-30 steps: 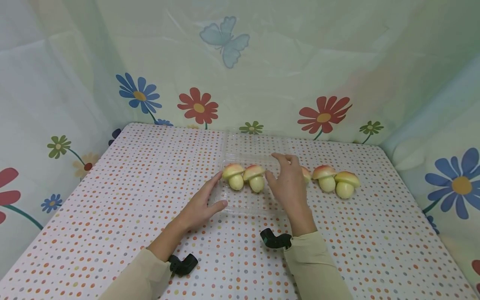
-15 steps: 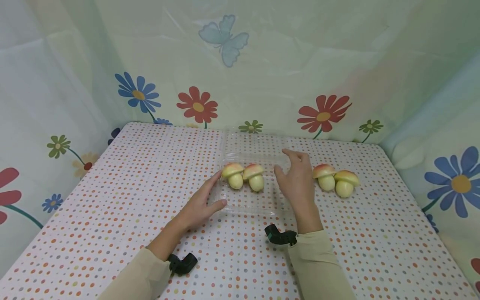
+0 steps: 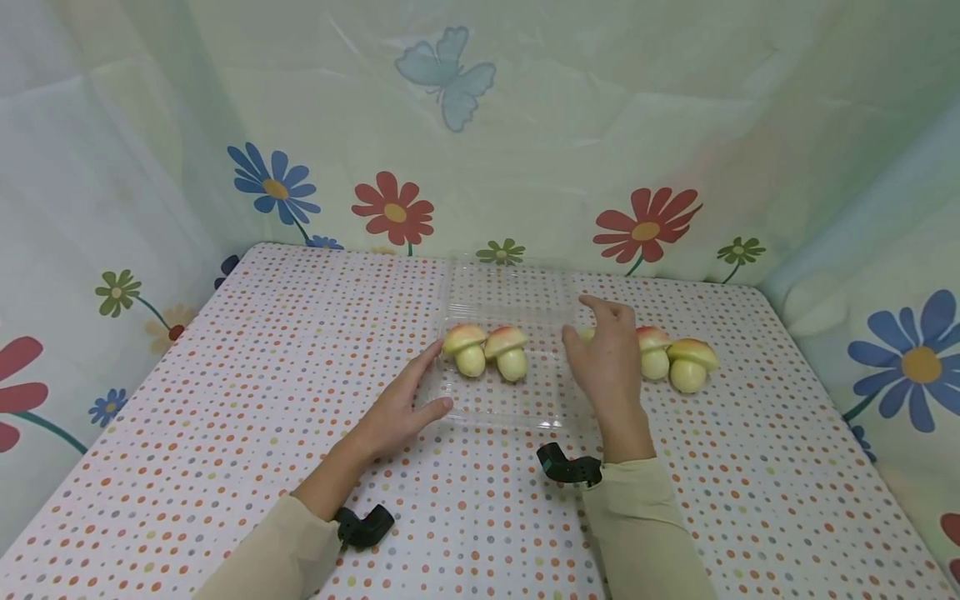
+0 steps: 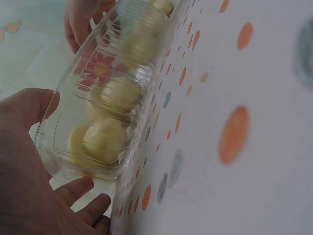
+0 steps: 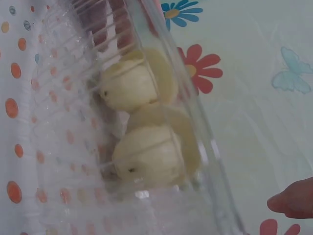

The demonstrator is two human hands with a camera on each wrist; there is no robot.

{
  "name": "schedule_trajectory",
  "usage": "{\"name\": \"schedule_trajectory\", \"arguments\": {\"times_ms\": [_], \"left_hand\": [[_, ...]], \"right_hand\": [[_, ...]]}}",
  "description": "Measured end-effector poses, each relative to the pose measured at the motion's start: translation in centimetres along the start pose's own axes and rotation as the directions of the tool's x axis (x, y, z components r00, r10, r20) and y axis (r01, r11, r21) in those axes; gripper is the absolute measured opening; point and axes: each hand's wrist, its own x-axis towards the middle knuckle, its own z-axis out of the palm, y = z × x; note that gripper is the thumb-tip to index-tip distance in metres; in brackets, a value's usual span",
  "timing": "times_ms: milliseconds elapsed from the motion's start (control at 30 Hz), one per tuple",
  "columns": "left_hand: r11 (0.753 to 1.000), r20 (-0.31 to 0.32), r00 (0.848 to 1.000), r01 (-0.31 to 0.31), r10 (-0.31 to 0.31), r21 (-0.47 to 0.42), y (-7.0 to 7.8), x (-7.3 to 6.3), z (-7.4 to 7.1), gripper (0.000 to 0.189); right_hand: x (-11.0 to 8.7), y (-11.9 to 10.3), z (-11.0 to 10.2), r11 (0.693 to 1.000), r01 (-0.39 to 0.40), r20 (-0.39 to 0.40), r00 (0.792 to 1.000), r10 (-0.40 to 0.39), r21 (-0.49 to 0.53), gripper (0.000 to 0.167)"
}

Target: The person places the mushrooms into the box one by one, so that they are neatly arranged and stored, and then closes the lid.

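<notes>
An open clear plastic box (image 3: 487, 407) lies with its lid (image 3: 510, 287) folded back. Inside stand two toy mushrooms, one left (image 3: 468, 358) and one right (image 3: 512, 362), with pale stems and yellow-red caps. My left hand (image 3: 397, 412) rests against the box's left side, fingers straight and thumb spread; in the left wrist view its thumb is at the rim. My right hand (image 3: 609, 358) is just right of the box, thumb and index finger apart. Part of another toy mushroom (image 3: 587, 333) shows between them, the rest hidden behind the hand. The right wrist view shows only one fingertip (image 5: 288, 200).
Right of my right hand stand two more toy mushrooms, one partly covered (image 3: 654, 354) and one in full sight (image 3: 691, 367). The dotted tabletop (image 3: 262, 358) ends at a flowered curtain (image 3: 525, 142) behind and on both sides. A black wrist device (image 3: 567, 467) sits under the right wrist.
My right hand has moved right, off the box's right side and over the nearest loose mushroom, which now shows at the hand's left. My left hand and the two boxed mushrooms stay put.
</notes>
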Motion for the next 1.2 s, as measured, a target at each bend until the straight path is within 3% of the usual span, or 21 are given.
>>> {"name": "schedule_trajectory", "arguments": {"times_ms": [400, 1200], "left_hand": [[1.000, -0.001, 1.000, 0.005, -0.005, -0.011, -0.1, 0.0, 0.0, 0.081], [1.000, 0.000, 1.000, -0.017, 0.017, -0.002, 0.1, -0.1, 0.0, 0.082]], "right_hand": [[0.4, 1.1, -0.3, 0.999, -0.048, -0.030, 0.998, 0.048, 0.014, 0.051], [0.6, 2.5, 0.0, 0.987, -0.142, -0.007, 0.990, 0.142, -0.069, 0.049]]}}
